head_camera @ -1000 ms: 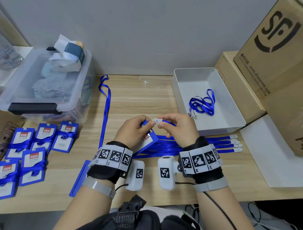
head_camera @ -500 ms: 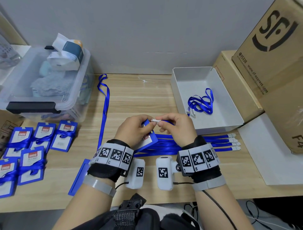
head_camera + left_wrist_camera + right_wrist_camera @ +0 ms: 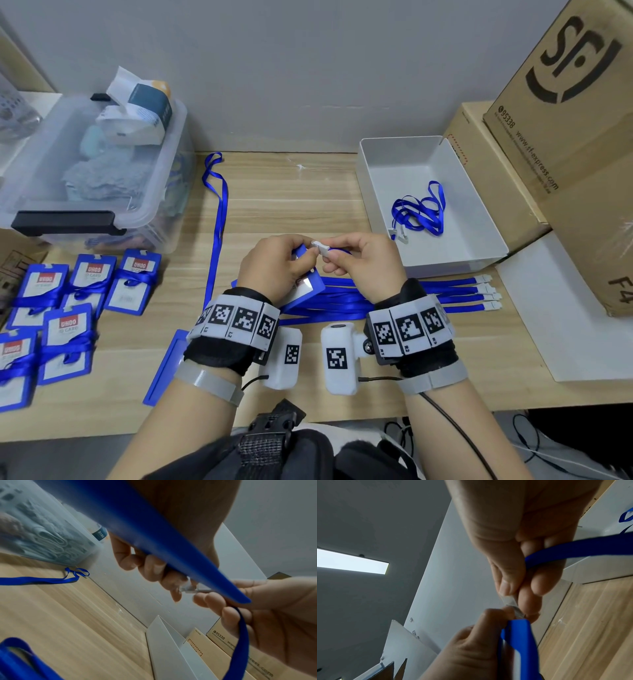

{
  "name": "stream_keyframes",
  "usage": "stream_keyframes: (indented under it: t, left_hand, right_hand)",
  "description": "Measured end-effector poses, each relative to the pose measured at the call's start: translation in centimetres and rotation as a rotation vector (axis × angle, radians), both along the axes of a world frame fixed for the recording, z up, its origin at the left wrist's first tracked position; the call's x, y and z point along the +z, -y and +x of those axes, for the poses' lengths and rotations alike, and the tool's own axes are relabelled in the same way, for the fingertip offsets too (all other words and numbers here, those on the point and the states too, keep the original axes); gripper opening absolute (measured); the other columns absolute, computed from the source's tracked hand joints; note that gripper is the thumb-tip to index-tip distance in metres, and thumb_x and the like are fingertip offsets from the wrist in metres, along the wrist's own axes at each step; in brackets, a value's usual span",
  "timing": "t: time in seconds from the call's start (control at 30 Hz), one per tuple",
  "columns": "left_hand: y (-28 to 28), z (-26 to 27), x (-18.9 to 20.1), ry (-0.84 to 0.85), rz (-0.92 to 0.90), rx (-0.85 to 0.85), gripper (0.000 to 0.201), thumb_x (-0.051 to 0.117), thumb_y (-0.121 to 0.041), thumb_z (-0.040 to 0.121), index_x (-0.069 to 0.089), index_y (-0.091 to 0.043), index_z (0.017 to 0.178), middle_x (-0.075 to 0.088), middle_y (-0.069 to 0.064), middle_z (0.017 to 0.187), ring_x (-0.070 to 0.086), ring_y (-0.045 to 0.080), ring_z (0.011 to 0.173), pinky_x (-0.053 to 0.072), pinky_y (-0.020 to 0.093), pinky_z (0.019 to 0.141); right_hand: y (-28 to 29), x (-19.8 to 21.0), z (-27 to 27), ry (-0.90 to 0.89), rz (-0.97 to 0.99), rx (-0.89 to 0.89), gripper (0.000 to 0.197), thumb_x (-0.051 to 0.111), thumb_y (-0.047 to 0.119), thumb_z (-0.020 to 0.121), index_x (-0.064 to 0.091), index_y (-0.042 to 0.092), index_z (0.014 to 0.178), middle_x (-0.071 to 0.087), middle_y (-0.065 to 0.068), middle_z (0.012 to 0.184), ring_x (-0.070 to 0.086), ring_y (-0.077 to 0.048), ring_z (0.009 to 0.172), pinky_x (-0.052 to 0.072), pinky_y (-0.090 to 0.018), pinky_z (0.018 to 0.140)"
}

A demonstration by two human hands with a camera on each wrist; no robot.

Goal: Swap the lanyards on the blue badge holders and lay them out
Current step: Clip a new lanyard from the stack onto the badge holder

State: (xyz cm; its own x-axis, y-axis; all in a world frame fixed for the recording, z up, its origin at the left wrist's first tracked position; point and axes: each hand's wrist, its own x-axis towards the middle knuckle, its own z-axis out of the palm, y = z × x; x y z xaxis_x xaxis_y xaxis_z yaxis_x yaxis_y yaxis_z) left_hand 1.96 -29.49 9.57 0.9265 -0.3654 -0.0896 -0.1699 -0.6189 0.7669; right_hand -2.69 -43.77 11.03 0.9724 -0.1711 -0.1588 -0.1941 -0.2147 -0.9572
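Observation:
My left hand (image 3: 279, 265) grips a blue badge holder (image 3: 308, 286) above the table's middle; the holder (image 3: 154, 536) crosses the left wrist view and its top end (image 3: 519, 639) shows in the right wrist view. My right hand (image 3: 359, 260) pinches the clear plastic clip (image 3: 320, 246) of a blue lanyard (image 3: 576, 550) against the holder's top edge. The clip (image 3: 511, 603) sits between thumb and forefinger. The strap (image 3: 240, 639) hangs down past the right palm.
Several lanyards (image 3: 411, 294) lie straight under my hands. One long lanyard (image 3: 217, 219) runs toward the wall. Wrapped badge holders (image 3: 68, 301) lie at the left, an empty holder (image 3: 164, 366) by my left wrist. A white tray (image 3: 486, 219) holds coiled lanyards (image 3: 419, 210). A clear bin (image 3: 85, 171) and cardboard boxes (image 3: 565, 137) flank the table.
Both hands stay together over the same spot; the fingers have shifted slightly on the clip at the holder's top. The camera has tilted a little.

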Motion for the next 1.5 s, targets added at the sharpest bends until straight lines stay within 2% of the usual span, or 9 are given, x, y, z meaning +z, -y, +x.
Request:
stream_keyframes:
  t: [0.23, 0.37, 0.53, 0.67, 0.77, 0.9, 1.1, 1.33, 1.5]
  left_hand:
    - [-0.2, 0.0, 0.0, -0.026, 0.024, -0.001, 0.034, 0.043, -0.043, 0.075, 0.069, -0.031, 0.094, 0.059, -0.005, 0.058, 0.056, 0.021, 0.062, 0.047, 0.038, 0.065]
    - [-0.3, 0.2, -0.1, -0.01, 0.017, 0.022, 0.023, 0.049, -0.028, 0.085, 0.068, -0.03, 0.098, 0.053, -0.006, 0.05, 0.051, 0.018, 0.055, 0.046, 0.037, 0.062]
    - [-0.5, 0.2, -0.1, -0.008, -0.074, -0.004, 0.025, 0.048, -0.033, 0.086, 0.068, -0.028, 0.101, 0.051, -0.01, 0.044, 0.048, 0.012, 0.047, 0.046, 0.037, 0.06]
    - [-0.1, 0.1, -0.3, -0.058, -0.179, -0.038, 0.032, 0.046, -0.04, 0.078, 0.069, -0.03, 0.098, 0.052, -0.009, 0.048, 0.048, 0.016, 0.052, 0.047, 0.043, 0.063]
    - [0.1, 0.0, -0.3, -0.085, -0.28, -0.098, 0.022, 0.051, -0.045, 0.076, 0.067, -0.039, 0.091, 0.058, -0.009, 0.06, 0.049, 0.011, 0.059, 0.043, 0.032, 0.066]
    - [-0.2, 0.1, -0.1, -0.17, -0.361, -0.152, 0.02, 0.06, -0.02, 0.087, 0.055, -0.031, 0.103, 0.049, 0.001, 0.067, 0.044, 0.005, 0.058, 0.038, 0.016, 0.06]
    - [-0.8, 0.3, 0.0, -0.227, -0.419, -0.169, 0.027, 0.051, -0.006, 0.091, 0.044, -0.027, 0.107, 0.05, -0.003, 0.077, 0.051, -0.001, 0.065, 0.042, 0.015, 0.067]
    - [-1.1, 0.5, 0.6, -0.25, -0.601, -0.049, 0.023, 0.061, 0.005, 0.08, 0.053, -0.017, 0.085, 0.066, -0.007, 0.065, 0.061, 0.0, 0.061, 0.048, 0.013, 0.062]
    - [-1.2, 0.5, 1.0, -0.21, -0.603, -0.077, 0.022, 0.058, 0.003, 0.083, 0.063, -0.018, 0.085, 0.07, -0.023, 0.078, 0.061, -0.007, 0.076, 0.046, 0.009, 0.071]
  right_hand:
    - [-0.6, -0.1, 0.1, -0.022, -0.01, -0.003, 0.02, 0.059, -0.001, 0.084, 0.068, 0.007, 0.1, 0.066, 0.0, 0.074, 0.065, -0.008, 0.063, 0.052, -0.016, 0.063]
    - [-0.3, -0.1, 0.2, -0.022, -0.012, -0.02, 0.02, 0.056, 0.0, 0.086, 0.069, 0.007, 0.099, 0.067, -0.002, 0.074, 0.065, -0.006, 0.061, 0.05, -0.013, 0.059]
    - [0.1, 0.1, 0.1, 0.005, -0.04, -0.037, 0.021, 0.055, 0.005, 0.087, 0.065, 0.023, 0.094, 0.066, 0.003, 0.075, 0.064, -0.008, 0.064, 0.049, -0.02, 0.065]
    - [0.4, 0.3, 0.1, 0.006, -0.089, -0.074, 0.02, 0.059, 0.01, 0.086, 0.065, 0.019, 0.102, 0.061, 0.011, 0.078, 0.055, 0.001, 0.054, 0.045, -0.012, 0.057]
    - [0.4, 0.5, 0.0, 0.025, -0.155, -0.068, 0.017, 0.064, 0.015, 0.083, 0.069, 0.016, 0.1, 0.066, 0.007, 0.083, 0.058, -0.007, 0.071, 0.048, -0.018, 0.071]
    - [0.8, 0.5, -0.2, 0.048, -0.192, -0.132, 0.015, 0.067, 0.02, 0.081, 0.072, 0.018, 0.096, 0.071, -0.003, 0.084, 0.063, -0.014, 0.08, 0.049, -0.025, 0.075]
    - [1.6, 0.1, 0.0, 0.055, -0.133, -0.174, 0.003, 0.069, 0.02, 0.079, 0.067, 0.022, 0.078, 0.059, 0.014, 0.064, 0.053, 0.007, 0.057, 0.041, -0.006, 0.058]
    - [1.6, 0.2, 0.0, 0.043, -0.072, -0.159, 0.008, 0.067, 0.018, 0.081, 0.068, 0.026, 0.08, 0.068, 0.003, 0.079, 0.061, -0.017, 0.079, 0.048, -0.026, 0.08]
    - [1.4, 0.7, -0.2, -0.008, -0.075, -0.08, 0.02, 0.07, 0.022, 0.079, 0.064, 0.035, 0.065, 0.055, 0.018, 0.053, 0.05, 0.0, 0.06, 0.04, -0.017, 0.067]
